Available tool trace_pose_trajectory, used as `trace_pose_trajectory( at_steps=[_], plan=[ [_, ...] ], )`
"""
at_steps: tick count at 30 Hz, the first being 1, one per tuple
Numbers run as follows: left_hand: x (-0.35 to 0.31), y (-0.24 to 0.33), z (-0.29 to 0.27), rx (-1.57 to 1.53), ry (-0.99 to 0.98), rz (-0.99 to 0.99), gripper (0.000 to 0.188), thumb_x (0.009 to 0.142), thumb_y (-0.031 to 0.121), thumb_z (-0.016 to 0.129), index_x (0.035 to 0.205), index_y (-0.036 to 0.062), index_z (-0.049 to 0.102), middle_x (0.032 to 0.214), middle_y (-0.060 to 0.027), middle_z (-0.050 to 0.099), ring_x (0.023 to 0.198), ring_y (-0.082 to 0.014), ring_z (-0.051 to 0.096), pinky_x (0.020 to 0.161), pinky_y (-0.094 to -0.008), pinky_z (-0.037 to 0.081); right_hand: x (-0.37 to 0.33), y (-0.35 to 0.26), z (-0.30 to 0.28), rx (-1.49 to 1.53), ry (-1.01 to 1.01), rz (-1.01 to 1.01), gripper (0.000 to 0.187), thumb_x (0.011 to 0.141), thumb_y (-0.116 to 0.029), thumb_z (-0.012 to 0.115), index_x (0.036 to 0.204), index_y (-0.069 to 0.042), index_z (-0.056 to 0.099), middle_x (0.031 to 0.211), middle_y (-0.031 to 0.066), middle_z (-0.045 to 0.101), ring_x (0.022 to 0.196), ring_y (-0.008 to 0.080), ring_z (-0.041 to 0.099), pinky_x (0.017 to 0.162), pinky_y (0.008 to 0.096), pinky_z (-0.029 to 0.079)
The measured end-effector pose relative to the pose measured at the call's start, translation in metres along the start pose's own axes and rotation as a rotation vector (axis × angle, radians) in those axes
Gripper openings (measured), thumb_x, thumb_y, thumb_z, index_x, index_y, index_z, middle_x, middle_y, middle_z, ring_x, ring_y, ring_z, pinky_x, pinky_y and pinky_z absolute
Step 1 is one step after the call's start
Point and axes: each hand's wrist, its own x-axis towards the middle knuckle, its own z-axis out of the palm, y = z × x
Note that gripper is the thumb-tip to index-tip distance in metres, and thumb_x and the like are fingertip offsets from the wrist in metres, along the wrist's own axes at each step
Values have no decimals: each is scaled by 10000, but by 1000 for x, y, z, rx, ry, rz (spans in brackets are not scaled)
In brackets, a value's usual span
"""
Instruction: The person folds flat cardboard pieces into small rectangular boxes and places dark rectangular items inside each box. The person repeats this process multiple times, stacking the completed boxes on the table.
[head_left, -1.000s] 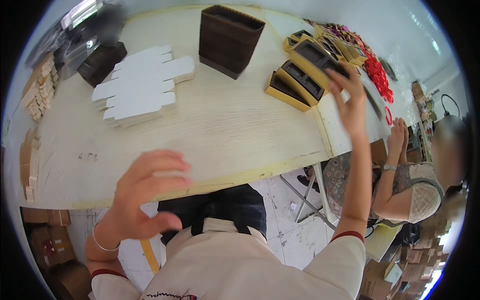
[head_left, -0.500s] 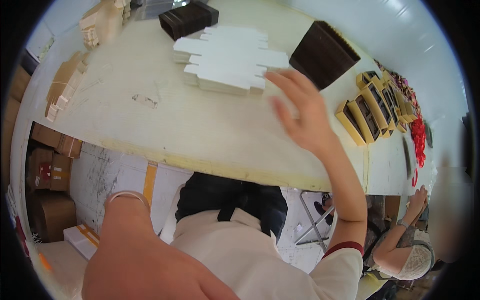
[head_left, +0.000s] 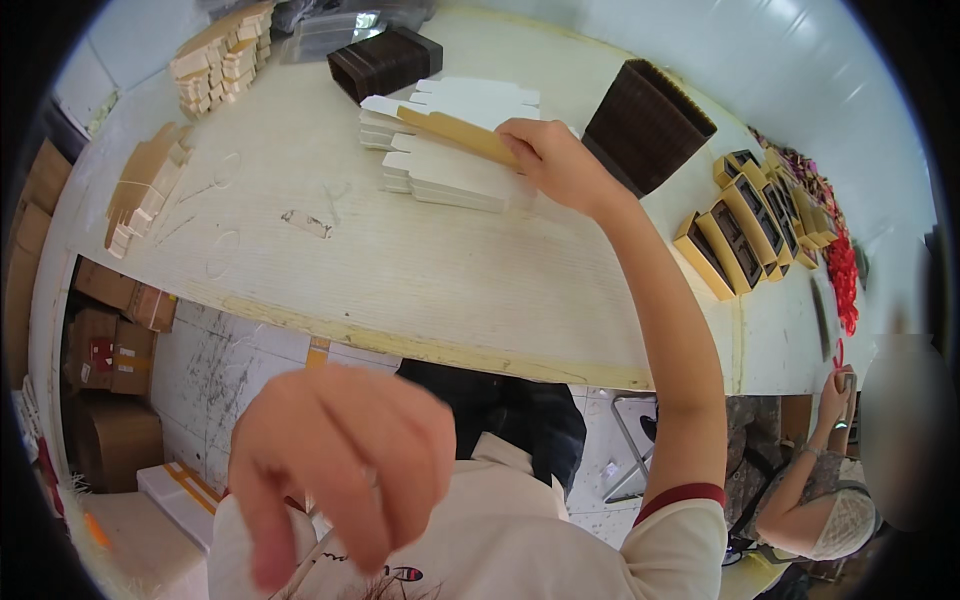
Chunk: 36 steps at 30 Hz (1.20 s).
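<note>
My right hand (head_left: 562, 163) reaches over the pale wooden table (head_left: 430, 280) and grips a flat folded card blank (head_left: 458, 136), tan on its upper face, lifted off a stack of white flat box blanks (head_left: 452, 165). My left hand (head_left: 345, 455) hangs close to the camera, below the table's front edge, fingers apart and pointing down, holding nothing. A block of dark brown inserts (head_left: 646, 125) stands just right of my right hand.
A second dark brown block (head_left: 384, 62) lies at the back. Tan card stacks (head_left: 220, 55) and loose pieces (head_left: 145, 185) sit at the left. Yellow open boxes (head_left: 738, 230) line the right. Cardboard cartons (head_left: 110, 340) stand under the table. Another person (head_left: 830, 480) sits lower right.
My right hand has moved left from the yellow boxes to the white blank stack and taken hold of one blank. My left hand has dropped nearer the camera. The view swung left.
</note>
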Motion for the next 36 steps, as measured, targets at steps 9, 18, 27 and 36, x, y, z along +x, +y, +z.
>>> trace_pose_trajectory(
  at_steps=[9,18,27,36],
  plan=[
    [-18,-77,18,1615,329,-277,369,757,250,745,1058,61,644,862,-66,626,732,-246,562,695,-340,445,-185,-72,1,-455,340,-451,165,642,-36,681,778,-6,592,665,91,542,618,249,571,703,374,539],
    [-21,-130,16,1413,427,-519,178,780,85,674,951,120,638,892,-39,595,782,-229,558,719,-367,432,-229,-47,63,-329,510,20,247,739,-52,716,970,-8,641,1031,150,595,921,299,591,755,400,473],
    [-19,-129,25,1424,338,-560,131,800,144,683,888,51,656,856,-44,589,780,-243,554,720,-382,448,-219,-50,56,-124,332,32,157,757,-65,672,895,-13,619,933,101,570,852,278,568,736,376,463],
    [0,-128,7,1651,324,-746,131,822,160,660,914,66,657,847,-51,497,800,-239,491,726,-367,382,-193,-57,53,22,297,326,115,856,-62,586,958,-12,574,722,140,586,694,330,581,618,436,457]
  ],
)
